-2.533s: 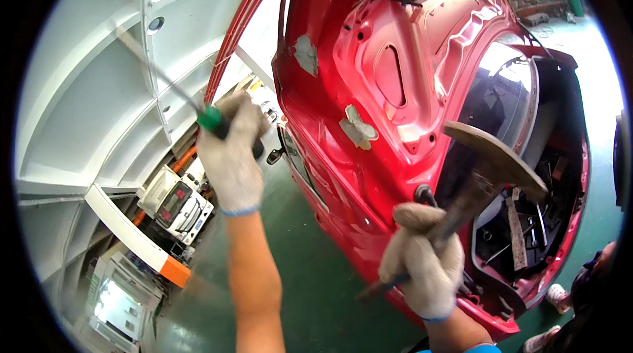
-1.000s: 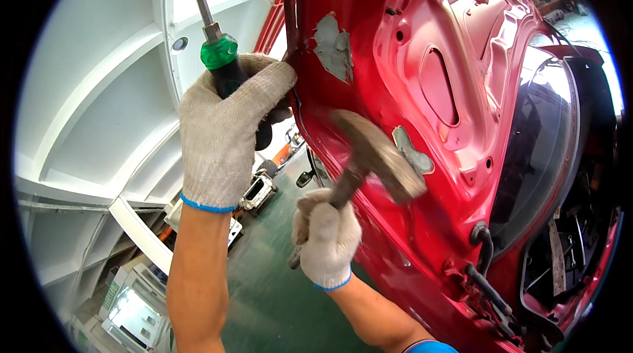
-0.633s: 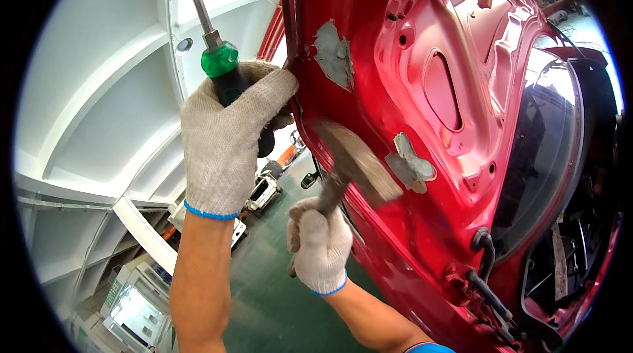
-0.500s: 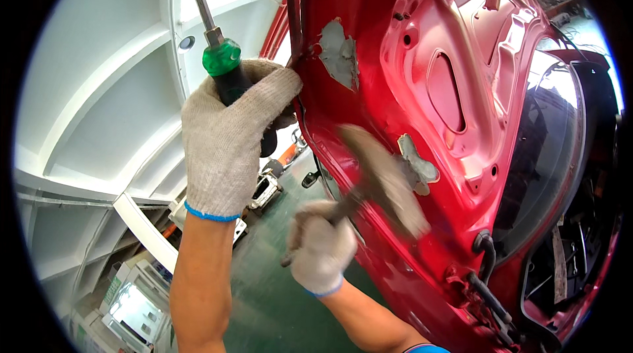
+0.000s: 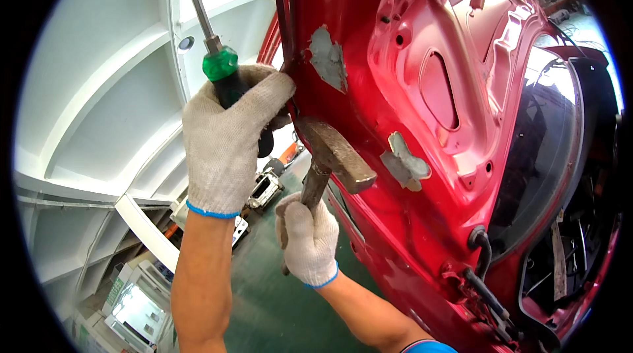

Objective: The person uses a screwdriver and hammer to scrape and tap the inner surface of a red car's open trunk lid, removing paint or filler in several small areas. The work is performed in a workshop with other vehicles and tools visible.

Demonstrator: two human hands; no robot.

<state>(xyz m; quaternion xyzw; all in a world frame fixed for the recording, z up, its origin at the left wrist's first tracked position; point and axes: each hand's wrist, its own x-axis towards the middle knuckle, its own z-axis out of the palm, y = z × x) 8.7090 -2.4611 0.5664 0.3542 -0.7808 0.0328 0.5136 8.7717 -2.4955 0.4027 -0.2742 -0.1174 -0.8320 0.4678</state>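
Note:
My left hand (image 5: pixel 224 142), in a knit work glove with a blue cuff, is closed round the black and green handle of a screwdriver (image 5: pixel 220 63). Its long shaft points up, and my fingers reach the edge of a red car panel (image 5: pixel 359 69). Below, my gloved right hand (image 5: pixel 308 237) grips the short handle of a hammer (image 5: pixel 336 158). The worn steel head is at the panel's edge, just under my left fingers; whether it touches the metal I cannot tell. Two grey bare patches (image 5: pixel 328 59) show where the red paint is gone.
To the right, a glossy dark window (image 5: pixel 537 148) and black hoses (image 5: pixel 484 254) adjoin the red bodywork. A white ribbed wall (image 5: pixel 99 89) curves along the left. Past my hands lie a green floor (image 5: pixel 264 287) and a white vehicle part (image 5: pixel 265 188).
The hammer has swung left and away from the lower grey patch to the panel's edge, and its blur is gone. My left hand keeps its hold on the screwdriver, nearly still.

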